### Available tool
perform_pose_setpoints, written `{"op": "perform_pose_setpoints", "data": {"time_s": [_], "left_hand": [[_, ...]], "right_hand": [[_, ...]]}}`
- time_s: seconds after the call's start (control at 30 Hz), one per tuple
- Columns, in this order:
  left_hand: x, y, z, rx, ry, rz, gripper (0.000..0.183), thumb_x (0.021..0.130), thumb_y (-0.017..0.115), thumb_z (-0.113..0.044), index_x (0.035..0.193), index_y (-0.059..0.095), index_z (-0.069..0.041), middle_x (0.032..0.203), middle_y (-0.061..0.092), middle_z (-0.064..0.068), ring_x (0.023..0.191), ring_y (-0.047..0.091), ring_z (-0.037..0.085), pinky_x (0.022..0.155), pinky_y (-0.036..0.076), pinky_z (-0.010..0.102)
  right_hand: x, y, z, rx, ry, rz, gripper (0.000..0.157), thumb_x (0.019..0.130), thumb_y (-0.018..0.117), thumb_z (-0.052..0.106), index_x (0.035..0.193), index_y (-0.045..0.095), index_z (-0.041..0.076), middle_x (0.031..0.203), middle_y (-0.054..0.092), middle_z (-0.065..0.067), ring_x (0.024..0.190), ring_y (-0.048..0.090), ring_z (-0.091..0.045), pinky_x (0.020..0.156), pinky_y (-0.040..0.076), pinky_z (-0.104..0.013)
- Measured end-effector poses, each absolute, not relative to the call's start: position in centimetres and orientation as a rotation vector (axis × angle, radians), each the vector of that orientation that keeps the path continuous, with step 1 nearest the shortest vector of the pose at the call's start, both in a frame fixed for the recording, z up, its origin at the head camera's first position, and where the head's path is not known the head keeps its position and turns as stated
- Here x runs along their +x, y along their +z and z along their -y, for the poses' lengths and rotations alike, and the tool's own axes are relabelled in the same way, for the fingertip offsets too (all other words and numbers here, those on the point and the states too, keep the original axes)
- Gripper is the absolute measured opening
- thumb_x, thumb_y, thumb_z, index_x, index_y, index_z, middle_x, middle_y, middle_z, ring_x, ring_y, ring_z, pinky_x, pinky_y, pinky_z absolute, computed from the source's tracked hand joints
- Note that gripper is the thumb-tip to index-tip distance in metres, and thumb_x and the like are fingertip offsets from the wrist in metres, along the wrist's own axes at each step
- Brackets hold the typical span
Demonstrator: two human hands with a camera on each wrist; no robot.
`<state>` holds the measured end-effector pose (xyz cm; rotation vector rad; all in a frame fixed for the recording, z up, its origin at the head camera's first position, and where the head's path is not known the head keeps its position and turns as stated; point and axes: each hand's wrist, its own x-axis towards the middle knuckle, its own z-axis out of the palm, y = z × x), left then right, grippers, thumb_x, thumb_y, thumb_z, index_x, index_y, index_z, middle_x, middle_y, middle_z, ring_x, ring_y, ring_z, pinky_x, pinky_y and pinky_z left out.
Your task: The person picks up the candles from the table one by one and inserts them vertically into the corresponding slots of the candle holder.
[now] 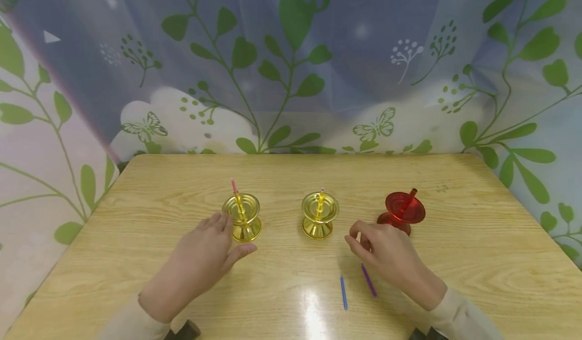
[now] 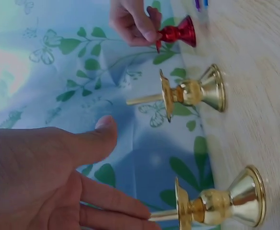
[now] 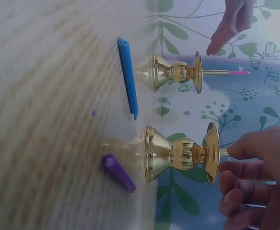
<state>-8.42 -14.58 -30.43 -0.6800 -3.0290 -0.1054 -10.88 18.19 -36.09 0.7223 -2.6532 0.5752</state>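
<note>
left hand (image 1: 202,251) is held relaxed beside shiny gold candleholder (image 1: 247,218), centre-left; right grip (image 1: 391,254) is loosely curled, empty, near slim purple candle (image 1: 369,280).

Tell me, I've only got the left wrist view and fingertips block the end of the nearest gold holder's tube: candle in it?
Observer: Yes. The head view shows a pink candle sticking up from the left gold holder.

Operator: Copy. Right hand covers the top of the red holder in my view. Candle there?

Observer: None visible. In the head view, no candle sticks up from the red holder.
</note>
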Motion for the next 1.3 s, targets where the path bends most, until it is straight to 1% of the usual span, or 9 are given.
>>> {"op": "perform_pose_setpoints", "data": {"time_s": [0.13,0.27,0.4,0.53,0.63,0.9,1.07,1.17,1.3], "left_hand": [[-8.3,-30.3,13.9,-0.762,-0.156,2.969,0.072,0.098,0.047,-0.051,0.129,0.054,0.013,0.131,0.054,0.030,0.120,0.053,0.043,0.094,0.048,0.051],[-8.7,-30.6,13.2,-0.850,-0.221,2.875,0.066,0.100,0.047,-0.046,0.130,0.053,0.012,0.133,0.052,0.028,0.123,0.052,0.040,0.095,0.048,0.049],[-9.5,-31.2,12.4,-0.880,-0.274,2.810,0.065,0.101,0.046,-0.043,0.134,0.048,0.013,0.138,0.047,0.029,0.128,0.047,0.040,0.100,0.045,0.049],[-10.4,-31.7,11.6,-0.900,-0.300,2.825,0.072,0.102,0.041,-0.047,0.141,0.037,0.013,0.146,0.036,0.029,0.136,0.035,0.041,0.105,0.038,0.050],[-11.2,-32.1,10.9,-0.926,-0.284,2.840,0.075,0.102,0.039,-0.049,0.144,0.030,0.013,0.149,0.028,0.030,0.139,0.028,0.041,0.109,0.032,0.050],[-13.5,-33.5,8.9,-0.985,-0.230,2.894,0.079,0.102,0.039,-0.049,0.147,0.020,0.013,0.153,0.017,0.030,0.144,0.015,0.039,0.116,0.020,0.045],[-14.6,-34.4,7.9,-1.007,-0.233,2.961,0.084,0.101,0.037,-0.053,0.149,0.014,0.011,0.155,0.010,0.028,0.145,0.008,0.037,0.117,0.016,0.044],[-15.1,-34.7,7.2,-1.024,-0.230,2.972,0.086,0.100,0.036,-0.056,0.149,0.012,0.011,0.156,0.007,0.027,0.146,0.005,0.036,0.118,0.013,0.044],[-15.5,-34.9,6.4,-1.044,-0.217,2.978,0.087,0.099,0.033,-0.058,0.149,0.011,0.010,0.156,0.005,0.027,0.146,0.002,0.036,0.118,0.011,0.042]], "right_hand": [[-10.5,-36.2,-18.1,0.740,0.506,2.647,0.019,0.088,0.069,0.020,0.074,0.057,0.020,0.054,0.035,0.019,0.048,0.031,0.004,0.040,0.029,-0.017],[-9.9,-36.5,-17.8,0.764,0.399,2.624,0.024,0.089,0.067,0.020,0.070,0.052,0.019,0.057,0.035,0.016,0.050,0.032,0.002,0.040,0.028,-0.015],[-9.4,-36.8,-17.4,0.780,0.319,2.612,0.026,0.091,0.063,0.021,0.070,0.049,0.016,0.059,0.035,0.013,0.053,0.036,-0.003,0.043,0.031,-0.017],[-8.8,-37.2,-17.0,0.788,0.200,2.625,0.029,0.092,0.061,0.024,0.072,0.045,0.012,0.060,0.034,0.006,0.057,0.038,-0.012,0.052,0.036,-0.025],[-8.1,-37.5,-16.7,0.738,0.119,2.713,0.030,0.094,0.060,0.028,0.075,0.046,0.009,0.063,0.037,0.002,0.061,0.041,-0.018,0.059,0.040,-0.032],[-6.9,-37.9,-15.5,0.634,0.011,3.026,0.033,0.097,0.056,0.032,0.083,0.049,0.003,0.073,0.042,-0.005,0.076,0.044,-0.026,0.070,0.041,-0.039],[-6.6,-38.5,-15.0,0.650,-0.015,3.111,0.035,0.096,0.057,0.034,0.080,0.048,0.004,0.074,0.041,-0.005,0.078,0.043,-0.026,0.074,0.042,-0.043],[-6.5,-38.8,-14.8,0.665,-0.010,3.095,0.034,0.095,0.059,0.032,0.077,0.048,0.005,0.072,0.039,-0.004,0.074,0.040,-0.024,0.070,0.040,-0.041],[-6.2,-38.8,-14.5,0.686,-0.008,3.107,0.031,0.093,0.059,0.029,0.077,0.052,0.004,0.071,0.042,-0.004,0.074,0.040,-0.023,0.071,0.040,-0.040]]}}
